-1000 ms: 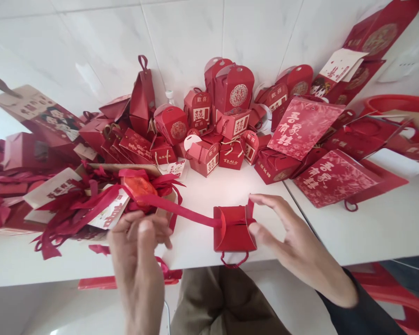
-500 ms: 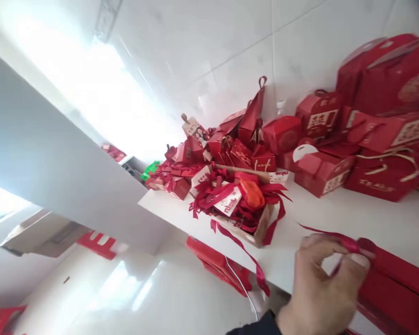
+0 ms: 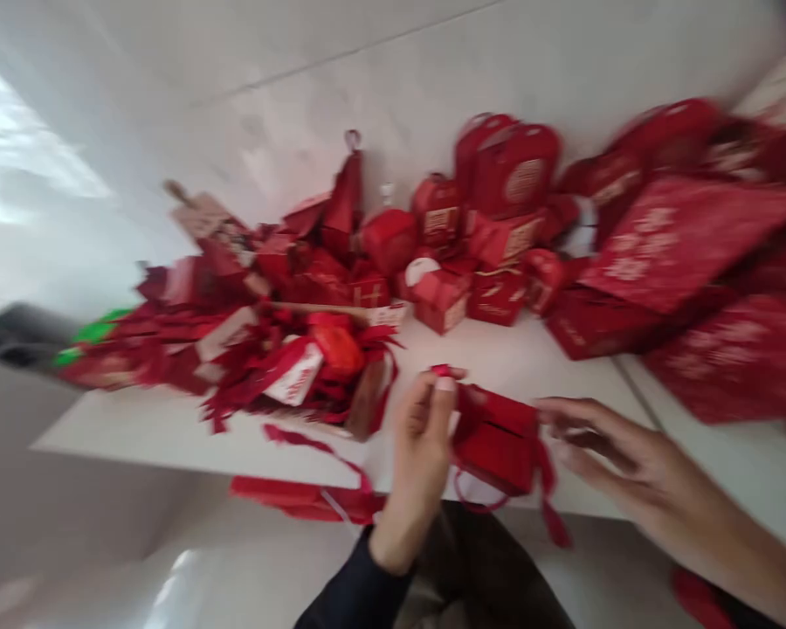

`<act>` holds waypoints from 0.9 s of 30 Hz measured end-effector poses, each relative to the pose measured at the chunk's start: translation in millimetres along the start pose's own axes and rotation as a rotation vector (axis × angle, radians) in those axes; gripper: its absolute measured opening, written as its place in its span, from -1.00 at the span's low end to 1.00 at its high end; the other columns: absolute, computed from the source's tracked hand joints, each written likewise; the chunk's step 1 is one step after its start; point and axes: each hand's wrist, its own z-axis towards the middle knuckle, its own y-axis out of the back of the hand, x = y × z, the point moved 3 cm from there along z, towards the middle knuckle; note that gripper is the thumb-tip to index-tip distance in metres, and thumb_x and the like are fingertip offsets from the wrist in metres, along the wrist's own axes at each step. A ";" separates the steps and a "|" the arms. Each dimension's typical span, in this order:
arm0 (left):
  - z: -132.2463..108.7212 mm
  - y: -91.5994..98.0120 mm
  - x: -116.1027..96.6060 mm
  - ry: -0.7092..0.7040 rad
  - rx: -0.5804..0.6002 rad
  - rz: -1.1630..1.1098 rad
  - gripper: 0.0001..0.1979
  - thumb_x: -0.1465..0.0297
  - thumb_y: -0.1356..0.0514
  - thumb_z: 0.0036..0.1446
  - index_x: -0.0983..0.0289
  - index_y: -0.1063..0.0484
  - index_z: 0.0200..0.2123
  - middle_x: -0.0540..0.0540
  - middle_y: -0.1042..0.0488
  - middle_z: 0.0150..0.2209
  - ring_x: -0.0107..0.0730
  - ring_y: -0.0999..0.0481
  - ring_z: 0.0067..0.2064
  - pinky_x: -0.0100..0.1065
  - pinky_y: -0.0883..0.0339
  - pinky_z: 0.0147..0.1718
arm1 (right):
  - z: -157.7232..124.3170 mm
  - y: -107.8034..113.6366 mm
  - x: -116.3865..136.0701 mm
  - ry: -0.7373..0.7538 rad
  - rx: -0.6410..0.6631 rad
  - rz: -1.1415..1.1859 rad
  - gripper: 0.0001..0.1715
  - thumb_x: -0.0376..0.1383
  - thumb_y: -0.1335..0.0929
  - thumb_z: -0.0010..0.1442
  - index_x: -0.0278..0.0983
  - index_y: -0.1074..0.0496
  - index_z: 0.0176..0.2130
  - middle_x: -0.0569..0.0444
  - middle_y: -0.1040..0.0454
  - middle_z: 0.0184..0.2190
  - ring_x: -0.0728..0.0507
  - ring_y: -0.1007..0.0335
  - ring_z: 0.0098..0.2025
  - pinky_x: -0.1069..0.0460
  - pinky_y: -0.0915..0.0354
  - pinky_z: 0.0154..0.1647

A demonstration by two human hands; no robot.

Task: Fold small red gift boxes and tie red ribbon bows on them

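Observation:
My left hand (image 3: pixel 421 437) is closed, thumb and fingers pinching a piece of red ribbon (image 3: pixel 441 371). Beside it on the white table (image 3: pixel 498 354) lies a small red gift box (image 3: pixel 496 441). A ribbon loop hangs at the box's near side, and a ribbon tail (image 3: pixel 554 515) falls over the table edge. At the box's right end is my right hand (image 3: pixel 606 454), its fingers stretched out and apart, holding nothing that I can see. Blur hides whether its fingertips touch the box.
Left of my hands stands a cardboard tray (image 3: pixel 367 397) of red ribbons, cards and an orange bundle (image 3: pixel 336 345). Red gift boxes (image 3: pixel 440 297) line the wall. Large red patterned bags (image 3: pixel 694 236) lie on the right. A loose ribbon (image 3: pixel 318 444) trails over the front edge.
The view has swung right, bringing the red box to the middle. My right hand has come into view. My left hand still pinches the ribbon.

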 end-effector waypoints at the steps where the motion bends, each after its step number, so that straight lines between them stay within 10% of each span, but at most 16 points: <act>1: 2.7 1.4 3.3 0.005 0.007 0.004 -0.71 0.12 -0.25 0.29 0.23 -0.54 -0.17 0.04 -0.59 -0.39 -0.39 -0.56 -0.29 -0.37 -0.41 -0.16 | -5.4 9.8 2.3 0.033 0.021 -0.007 -0.66 -0.15 -0.34 0.40 0.02 -0.42 0.15 0.03 -0.48 0.07 -0.25 -0.51 0.04 -0.08 -0.51 0.01; 14: 4.1 -4.8 5.8 0.070 0.035 -0.173 -0.81 0.20 -0.26 0.29 0.21 -0.49 -0.22 -0.02 -0.55 -0.39 -0.44 -0.55 -0.31 -0.39 -0.43 -0.18 | -11.3 10.0 8.4 0.434 0.025 -0.134 -0.64 -0.52 -0.25 0.38 -0.12 -0.46 -0.03 -0.01 -0.32 -0.05 -0.13 -0.45 -0.03 0.01 -0.41 -0.04; 21: 7.8 -4.9 1.6 0.061 0.049 -0.221 -0.82 0.23 -0.32 0.22 0.21 -0.53 -0.30 -0.01 -0.55 -0.34 -0.46 -0.51 -0.33 -0.35 -0.42 -0.13 | -1.1 22.1 19.3 0.223 -0.096 0.103 -0.86 -0.28 -0.29 0.46 -0.17 -0.44 -0.17 0.07 -0.43 -0.22 -0.10 -0.46 -0.19 0.05 -0.35 -0.19; 27: 16.2 -15.5 -16.2 -0.011 0.323 0.267 -0.69 0.27 -0.18 0.32 0.26 -0.47 -0.47 0.01 -0.47 -0.44 -0.42 -0.44 -0.27 -0.43 -0.29 -0.18 | 17.8 30.8 43.1 0.042 -0.108 0.210 -0.82 -0.17 -0.32 0.42 -0.18 -0.45 -0.19 0.16 -0.41 -0.41 -0.06 -0.37 -0.40 0.08 -0.26 -0.45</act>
